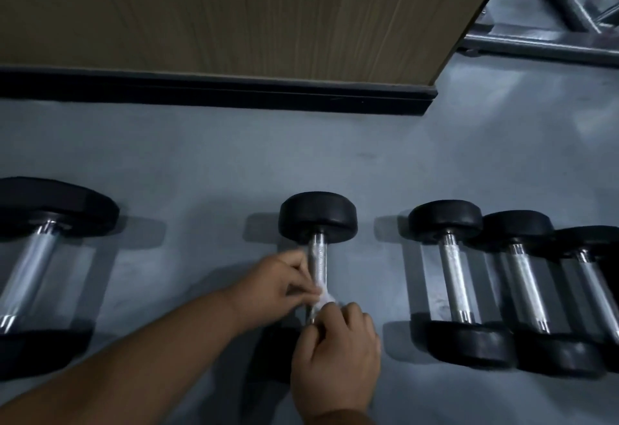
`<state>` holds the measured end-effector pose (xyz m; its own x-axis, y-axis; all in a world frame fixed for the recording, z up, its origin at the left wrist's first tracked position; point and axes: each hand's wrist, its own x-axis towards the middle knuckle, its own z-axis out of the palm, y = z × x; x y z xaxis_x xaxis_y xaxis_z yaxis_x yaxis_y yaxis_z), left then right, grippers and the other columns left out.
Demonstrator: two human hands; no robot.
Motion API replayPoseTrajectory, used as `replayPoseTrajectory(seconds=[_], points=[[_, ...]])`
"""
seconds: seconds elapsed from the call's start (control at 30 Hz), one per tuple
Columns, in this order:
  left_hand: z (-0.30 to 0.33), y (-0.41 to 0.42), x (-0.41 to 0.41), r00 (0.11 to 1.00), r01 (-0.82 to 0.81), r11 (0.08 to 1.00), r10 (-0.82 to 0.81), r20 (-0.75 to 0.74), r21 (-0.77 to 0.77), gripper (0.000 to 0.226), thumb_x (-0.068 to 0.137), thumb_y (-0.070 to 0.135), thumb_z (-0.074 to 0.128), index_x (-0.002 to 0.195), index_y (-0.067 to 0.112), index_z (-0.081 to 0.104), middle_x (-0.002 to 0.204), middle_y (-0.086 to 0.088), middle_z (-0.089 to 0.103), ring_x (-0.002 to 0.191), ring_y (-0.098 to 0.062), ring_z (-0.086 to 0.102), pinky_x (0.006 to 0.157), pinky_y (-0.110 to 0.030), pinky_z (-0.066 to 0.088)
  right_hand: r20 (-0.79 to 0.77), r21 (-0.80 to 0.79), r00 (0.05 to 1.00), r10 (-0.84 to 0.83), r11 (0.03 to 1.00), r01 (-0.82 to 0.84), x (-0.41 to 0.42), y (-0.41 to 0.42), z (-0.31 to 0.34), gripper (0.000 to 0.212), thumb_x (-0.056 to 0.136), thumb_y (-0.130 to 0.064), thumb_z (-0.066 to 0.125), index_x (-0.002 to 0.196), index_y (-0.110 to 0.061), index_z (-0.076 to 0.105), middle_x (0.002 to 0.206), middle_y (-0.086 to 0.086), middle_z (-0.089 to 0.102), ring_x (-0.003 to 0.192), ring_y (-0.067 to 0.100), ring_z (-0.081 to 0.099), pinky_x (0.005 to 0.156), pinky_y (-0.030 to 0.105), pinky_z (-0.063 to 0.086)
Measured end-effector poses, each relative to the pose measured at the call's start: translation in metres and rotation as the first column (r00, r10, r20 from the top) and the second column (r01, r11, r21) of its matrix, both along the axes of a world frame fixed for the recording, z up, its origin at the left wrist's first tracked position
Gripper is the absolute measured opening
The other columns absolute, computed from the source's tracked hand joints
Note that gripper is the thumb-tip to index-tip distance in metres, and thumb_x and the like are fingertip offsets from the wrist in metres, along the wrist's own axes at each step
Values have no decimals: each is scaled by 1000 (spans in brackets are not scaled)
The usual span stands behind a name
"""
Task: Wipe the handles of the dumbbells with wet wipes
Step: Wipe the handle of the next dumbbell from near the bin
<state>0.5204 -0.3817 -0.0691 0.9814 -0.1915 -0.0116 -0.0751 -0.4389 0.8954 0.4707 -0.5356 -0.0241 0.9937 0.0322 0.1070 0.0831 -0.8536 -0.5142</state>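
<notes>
Wiping is under way on the middle dumbbell (317,257), which lies on the grey floor (201,163). Nearest the viewer, the right hand (338,354) curls round the near end of the handle (318,262) with a white wet wipe (324,299) bunched at its fingers; the left hand (278,285) pinches the wipe's other edge against the bar. Judged from this, the handle's far stretch remains bare of the wipe, and whether any neighbouring dumbbell has been cleaned cannot be told. Three dumbbells (459,284) at right and a larger one (40,257) at left lie apart from both hands. Hidden: the middle dumbbell's near head, behind the right hand. Cut off: the leftmost and rightmost dumbbells. Beyond stand a wood panel (234,12) and metal frame (552,5).
</notes>
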Motion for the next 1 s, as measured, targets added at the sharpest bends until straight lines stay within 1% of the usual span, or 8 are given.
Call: replayPoseTrajectory(seconds=[0.1, 0.17, 0.3, 0.37, 0.57, 0.63, 0.8, 1.0], points=[[3, 7, -17, 969, 246, 968, -244, -41, 58, 9, 82, 1, 68, 85, 5, 76, 96, 3, 61, 86, -12, 66, 79, -29, 56, 10, -24, 1000, 13, 1000, -13, 0, 1, -1, 14, 70, -30, 45, 64, -19, 51, 69, 2, 45, 65, 31, 48, 59, 37, 38], [5, 9, -9, 968, 248, 966, -245, -48, 78, 9, 82, 0, 71, 86, 4, 77, 96, 3, 62, 86, -11, 66, 81, -27, 56, 13, -34, 1000, 15, 999, -15, -2, 2, -3, 15, 70, -30, 44, 64, -18, 52, 69, 2, 45, 65, 31, 48, 59, 37, 38], [-5, 12, 21, 985, -167, 982, 162, 54, 94, 8, 81, 5, 78, 88, 7, 81, 87, 12, 59, 79, -5, 61, 79, -21, 48, 11, -36, 1000, 18, 999, -18, -1, -1, -6, 16, 72, -29, 43, 62, -17, 47, 67, 3, 44, 64, 31, 46, 56, 40, 42], [-7, 6, 16, 968, -252, 964, 248, 46, 84, 7, 83, 6, 78, 89, 7, 81, 81, 12, 54, 73, -3, 56, 73, -18, 43, 12, -38, 1000, 18, 999, -17, -1, -2, -7, 18, 73, -29, 42, 62, -16, 46, 67, 3, 43, 63, 30, 45, 55, 41, 43], [4, -6, -22, 994, 50, 998, -54, -96, -43, 8, 83, 0, 67, 88, 0, 73, 94, 1, 63, 86, 1, 64, 81, -21, 54, 63, -6, 998, -8, 1000, 9, -2, 0, -11, 20, 73, -29, 44, 61, -14, 47, 65, 5, 43, 61, 33, 46, 53, 42, 42], [6, -2, -10, 991, 48, 998, -51, -120, -32, 7, 83, 3, 72, 89, 0, 74, 93, 7, 61, 85, 0, 63, 84, -24, 55, 81, 3, 997, -14, 1000, 14, -2, 1, -12, 18, 72, -27, 44, 60, -15, 46, 64, 5, 42, 60, 33, 45, 52, 41, 41], [0, -9, 21, 984, -174, 982, 171, 47, 66, 10, 85, 8, 77, 95, 8, 80, 91, 17, 55, 85, 2, 59, 83, -9, 43, 101, 30, 995, -21, 999, 18, 0, -1, -14, 18, 71, -26, 42, 58, -14, 44, 63, 3, 39, 58, 30, 42, 50, 38, 38], [-1, -10, 0, 995, 52, 980, -67, 73, 190, 26, 92, 35, 67, 97, 12, 78, 101, 2, 61, 92, -8, 59, 86, -29, 52, 77, 59, 997, 14, 998, -19, 5, -11, -21, 19, 77, -26, 41, 70, -16, 56, 68, -1, 43, 64, 27, 46, 54, 40, 43]])
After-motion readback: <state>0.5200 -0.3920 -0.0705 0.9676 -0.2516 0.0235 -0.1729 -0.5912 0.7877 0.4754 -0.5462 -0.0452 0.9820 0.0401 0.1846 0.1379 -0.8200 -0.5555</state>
